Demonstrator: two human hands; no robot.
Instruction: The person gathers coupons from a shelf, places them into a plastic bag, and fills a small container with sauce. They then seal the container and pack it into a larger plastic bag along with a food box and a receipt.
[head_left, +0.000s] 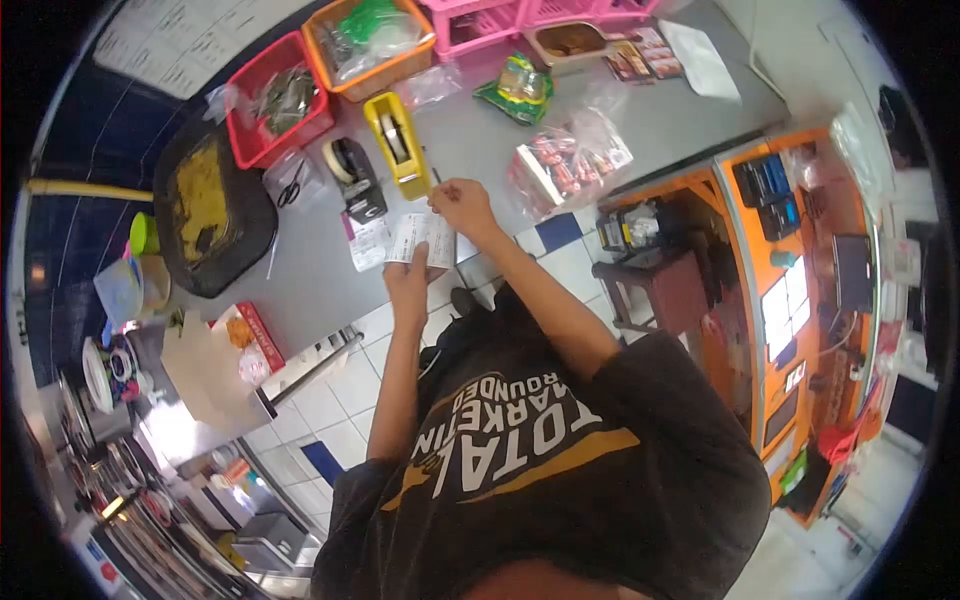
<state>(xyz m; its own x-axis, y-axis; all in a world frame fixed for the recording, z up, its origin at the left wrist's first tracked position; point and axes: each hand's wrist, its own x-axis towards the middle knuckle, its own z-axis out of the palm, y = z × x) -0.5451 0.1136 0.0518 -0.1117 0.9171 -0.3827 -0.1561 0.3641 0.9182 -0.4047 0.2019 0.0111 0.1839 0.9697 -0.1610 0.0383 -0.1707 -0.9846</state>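
Observation:
My left hand (408,275) pinches the lower edge of a white printed paper slip (418,236) at the counter's front edge. Above its right side is my right hand (462,208), fingers closed, by a thin dark item that looks like a pen (436,176). Just beyond the slip stands a yellow tape dispenser (397,145). To its left is a black tape dispenser (353,182). Another printed paper (369,243) lies left of the slip.
Red basket (285,100) and orange basket (368,48) stand at the back left, with a black tray (215,210) nearer. Scissors (290,190) lie beside it. A bag of red packets (572,165) and a green packet (518,88) are on the right.

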